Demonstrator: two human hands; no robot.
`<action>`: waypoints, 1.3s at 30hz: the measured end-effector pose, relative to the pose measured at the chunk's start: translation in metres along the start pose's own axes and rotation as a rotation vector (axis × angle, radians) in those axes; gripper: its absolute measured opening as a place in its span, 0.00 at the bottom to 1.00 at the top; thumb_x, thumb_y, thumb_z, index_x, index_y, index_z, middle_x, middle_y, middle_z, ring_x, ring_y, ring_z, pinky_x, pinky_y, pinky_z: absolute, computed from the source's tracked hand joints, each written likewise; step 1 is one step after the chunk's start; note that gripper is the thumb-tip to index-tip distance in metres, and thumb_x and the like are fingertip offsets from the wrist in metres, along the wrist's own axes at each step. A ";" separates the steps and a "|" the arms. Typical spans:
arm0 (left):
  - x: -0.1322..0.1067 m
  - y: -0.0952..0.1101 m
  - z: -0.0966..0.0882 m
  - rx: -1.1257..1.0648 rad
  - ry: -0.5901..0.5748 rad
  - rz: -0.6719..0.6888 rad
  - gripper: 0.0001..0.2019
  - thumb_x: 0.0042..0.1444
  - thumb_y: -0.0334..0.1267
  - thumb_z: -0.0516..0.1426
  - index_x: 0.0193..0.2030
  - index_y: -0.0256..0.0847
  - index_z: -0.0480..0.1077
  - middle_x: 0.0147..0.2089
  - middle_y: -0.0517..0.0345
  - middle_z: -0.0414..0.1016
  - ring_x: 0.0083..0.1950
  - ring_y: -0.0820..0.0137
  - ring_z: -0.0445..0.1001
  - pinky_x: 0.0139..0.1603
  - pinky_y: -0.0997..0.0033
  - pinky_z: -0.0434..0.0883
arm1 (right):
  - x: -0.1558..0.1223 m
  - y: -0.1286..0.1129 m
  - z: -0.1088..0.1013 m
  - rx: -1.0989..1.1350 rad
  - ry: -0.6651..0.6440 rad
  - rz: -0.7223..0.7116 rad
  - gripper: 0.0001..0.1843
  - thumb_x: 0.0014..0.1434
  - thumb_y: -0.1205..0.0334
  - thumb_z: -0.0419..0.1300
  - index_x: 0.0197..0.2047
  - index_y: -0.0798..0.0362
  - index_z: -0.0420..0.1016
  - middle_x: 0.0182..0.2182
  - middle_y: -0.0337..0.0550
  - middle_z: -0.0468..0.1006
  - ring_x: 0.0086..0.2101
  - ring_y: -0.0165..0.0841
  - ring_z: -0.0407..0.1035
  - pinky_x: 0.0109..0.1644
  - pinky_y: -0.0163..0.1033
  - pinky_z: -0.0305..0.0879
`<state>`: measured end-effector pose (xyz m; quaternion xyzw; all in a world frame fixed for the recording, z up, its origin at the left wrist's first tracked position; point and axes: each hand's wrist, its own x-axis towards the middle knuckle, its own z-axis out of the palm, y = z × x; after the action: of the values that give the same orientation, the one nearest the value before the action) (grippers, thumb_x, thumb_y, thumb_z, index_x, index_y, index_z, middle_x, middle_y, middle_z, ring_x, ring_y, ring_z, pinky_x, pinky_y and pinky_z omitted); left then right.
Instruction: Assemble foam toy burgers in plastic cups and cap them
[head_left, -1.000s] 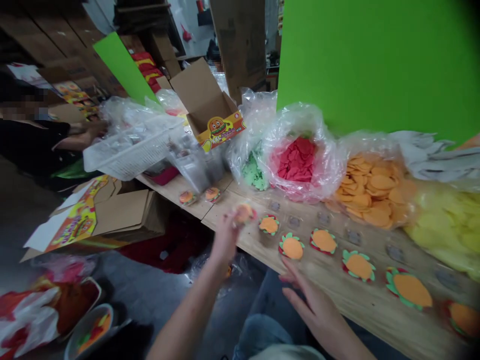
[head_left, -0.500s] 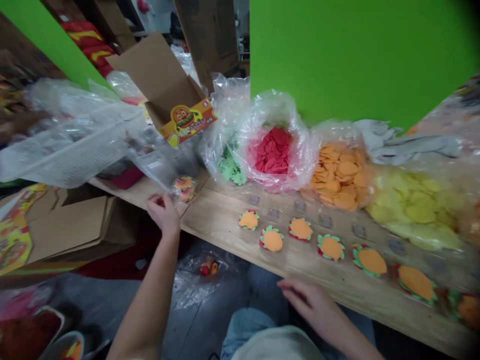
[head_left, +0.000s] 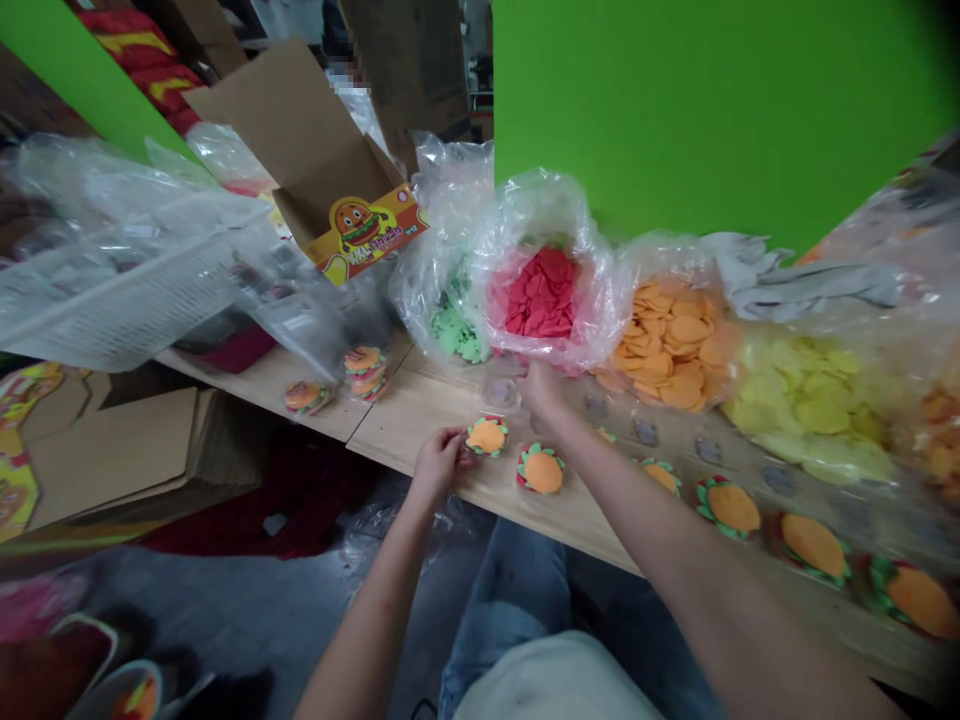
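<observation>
My left hand (head_left: 441,460) is at the near edge of the table, its fingers closed on the left edge of a toy burger (head_left: 487,436) with an orange foam top and green and red layers. Reaching across the table, my right hand (head_left: 543,388) has its fingertips at the edge of a clear plastic lid (head_left: 501,393); the fingers are partly hidden. Another toy burger (head_left: 540,469) lies just right of the first, heading a row that runs rightward. To the left are a stack of packed burgers (head_left: 365,372) and a single packed burger (head_left: 305,397).
Along the back stand clear bags of green pieces (head_left: 459,335), red pieces (head_left: 544,295), orange pieces (head_left: 675,345) and yellow pieces (head_left: 817,395). More clear lids (head_left: 645,431) lie behind the burgers. An open display box (head_left: 375,235) and a white basket (head_left: 127,290) are at left.
My left hand has moved right from beside the stack to the leftmost burger of the row, leaving a single packed burger in view. My right hand has gone from my lap to the lid.
</observation>
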<state>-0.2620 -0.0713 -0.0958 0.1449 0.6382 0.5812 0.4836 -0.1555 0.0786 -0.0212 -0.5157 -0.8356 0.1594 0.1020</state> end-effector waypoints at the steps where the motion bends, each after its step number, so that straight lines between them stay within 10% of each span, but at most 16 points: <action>1: -0.002 0.000 -0.005 -0.015 0.006 -0.019 0.05 0.51 0.31 0.54 0.35 0.34 0.67 0.22 0.63 0.66 0.20 0.80 0.66 0.24 0.80 0.68 | -0.004 -0.004 -0.001 0.015 -0.011 -0.029 0.13 0.54 0.68 0.51 0.42 0.59 0.71 0.37 0.50 0.74 0.38 0.35 0.68 0.40 0.36 0.61; 9: -0.027 0.001 -0.039 -0.113 -0.022 -0.086 0.06 0.49 0.32 0.56 0.35 0.35 0.68 0.25 0.60 0.70 0.22 0.78 0.68 0.26 0.79 0.69 | -0.121 -0.022 0.025 -0.097 0.046 -0.753 0.12 0.59 0.67 0.49 0.44 0.55 0.70 0.53 0.51 0.62 0.53 0.39 0.56 0.53 0.43 0.57; 13: -0.034 0.002 -0.042 -0.130 -0.051 -0.065 0.15 0.50 0.42 0.55 0.40 0.34 0.70 0.30 0.54 0.72 0.27 0.74 0.71 0.29 0.74 0.69 | -0.164 -0.010 0.061 -0.172 0.092 -0.831 0.15 0.59 0.70 0.48 0.49 0.59 0.65 0.59 0.54 0.53 0.59 0.43 0.43 0.57 0.49 0.51; 18: -0.052 0.005 -0.037 -0.101 -0.012 0.067 0.17 0.44 0.43 0.60 0.39 0.35 0.72 0.28 0.60 0.71 0.27 0.78 0.66 0.27 0.82 0.63 | -0.178 -0.007 0.043 0.044 0.078 -0.740 0.18 0.58 0.70 0.47 0.53 0.56 0.62 0.55 0.51 0.60 0.56 0.39 0.51 0.56 0.47 0.54; 22: -0.088 0.010 -0.026 0.038 -0.232 0.006 0.15 0.46 0.44 0.59 0.37 0.34 0.73 0.28 0.57 0.71 0.26 0.77 0.64 0.27 0.80 0.61 | -0.184 0.013 -0.015 0.327 0.037 -0.334 0.12 0.61 0.61 0.46 0.45 0.55 0.64 0.40 0.48 0.70 0.42 0.34 0.64 0.46 0.42 0.62; 28: -0.140 -0.015 0.015 0.326 -0.585 -0.062 0.15 0.49 0.45 0.56 0.37 0.33 0.73 0.25 0.57 0.69 0.25 0.77 0.61 0.26 0.78 0.59 | -0.234 0.074 -0.037 0.682 -0.711 0.037 0.18 0.60 0.46 0.42 0.32 0.52 0.59 0.19 0.34 0.63 0.17 0.26 0.59 0.18 0.30 0.56; 35: -0.169 -0.028 0.038 0.234 -0.854 -0.297 0.16 0.48 0.45 0.58 0.37 0.33 0.74 0.31 0.54 0.72 0.26 0.77 0.63 0.28 0.78 0.60 | -0.293 0.104 -0.025 0.791 -0.460 0.052 0.19 0.60 0.51 0.45 0.24 0.54 0.55 0.21 0.34 0.56 0.23 0.24 0.54 0.25 0.29 0.53; 39: -0.167 -0.023 0.059 0.186 -0.733 -0.271 0.16 0.45 0.44 0.61 0.39 0.36 0.74 0.35 0.53 0.74 0.28 0.77 0.64 0.28 0.79 0.59 | -0.290 0.109 -0.025 0.995 -0.330 0.259 0.18 0.58 0.47 0.47 0.27 0.53 0.56 0.18 0.31 0.57 0.19 0.24 0.53 0.20 0.29 0.51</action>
<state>-0.1248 -0.1669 -0.0326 0.3003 0.4864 0.3616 0.7365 0.0732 -0.1316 -0.0398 -0.4722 -0.5935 0.6262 0.1807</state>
